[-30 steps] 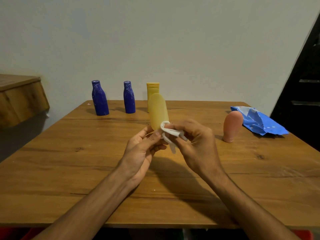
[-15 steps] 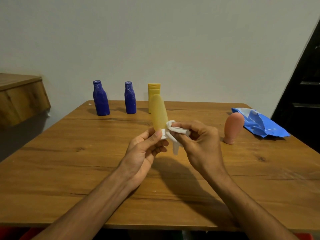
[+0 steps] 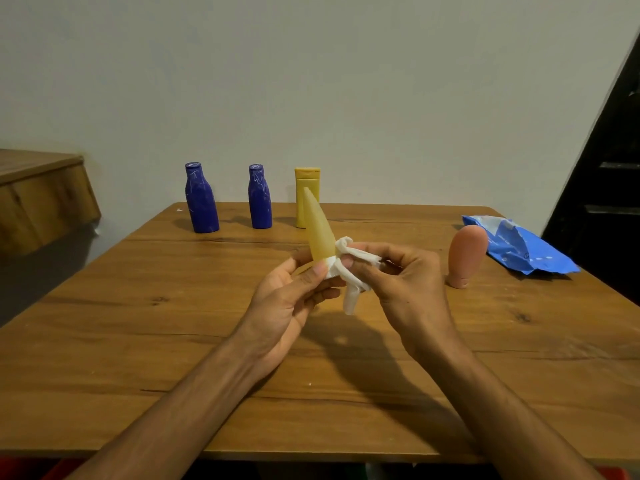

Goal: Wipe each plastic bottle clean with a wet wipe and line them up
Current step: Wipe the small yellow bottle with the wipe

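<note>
Left hand (image 3: 287,299) grips lower end of tan bottle (image 3: 320,230), held tilted above table (image 3: 138,341), leaving body free for wiping. Right hand (image 3: 398,282) pinches wet wipe (image 3: 346,271) round same end. Cap hidden by wipe and fingers.

Right side: pink bottle (image 3: 465,254) upright, judged unwiped, near blue wipe pack (image 3: 519,247).

Far edge, finished row: blue bottle (image 3: 201,199), second blue bottle (image 3: 259,197), yellow bottle (image 3: 306,181), last partly covered by tan bottle.

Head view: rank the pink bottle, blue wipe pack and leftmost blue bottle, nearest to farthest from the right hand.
From the right hand:
1. pink bottle, just to its right.
2. blue wipe pack, farther right.
3. leftmost blue bottle, far back left.
</note>
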Available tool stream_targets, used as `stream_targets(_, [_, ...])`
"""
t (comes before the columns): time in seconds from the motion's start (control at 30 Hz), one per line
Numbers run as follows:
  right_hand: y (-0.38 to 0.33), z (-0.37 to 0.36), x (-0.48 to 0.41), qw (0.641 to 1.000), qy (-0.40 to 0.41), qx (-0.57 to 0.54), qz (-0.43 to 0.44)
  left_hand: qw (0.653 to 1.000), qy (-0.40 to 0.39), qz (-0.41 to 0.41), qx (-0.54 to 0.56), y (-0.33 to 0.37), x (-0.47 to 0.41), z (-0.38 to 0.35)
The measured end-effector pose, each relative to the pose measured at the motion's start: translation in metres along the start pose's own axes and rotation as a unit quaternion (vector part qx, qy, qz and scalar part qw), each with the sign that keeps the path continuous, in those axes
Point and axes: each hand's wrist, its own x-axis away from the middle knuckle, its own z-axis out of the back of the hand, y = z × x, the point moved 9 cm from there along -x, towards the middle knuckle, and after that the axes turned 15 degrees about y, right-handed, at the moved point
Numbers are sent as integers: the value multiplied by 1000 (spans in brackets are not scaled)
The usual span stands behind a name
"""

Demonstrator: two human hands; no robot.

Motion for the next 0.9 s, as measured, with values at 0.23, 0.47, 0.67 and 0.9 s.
stream_targets(0.23, [1, -3, 4, 999, 5, 29, 22, 999, 20, -21, -46, -2, -1, 3])
stream_targets(0.47, [-3, -3, 3, 998, 16, 50, 46, 1000, 27, 10, 5, -6, -2, 3])
stream_targets(0.67, [-2, -2, 1, 997, 17, 60, 43, 999, 20, 21, 32, -8, -1, 1])
stream_targets(0.9, [0, -3, 2, 998, 9, 42, 34, 998, 6, 30, 51, -5, -1, 0])
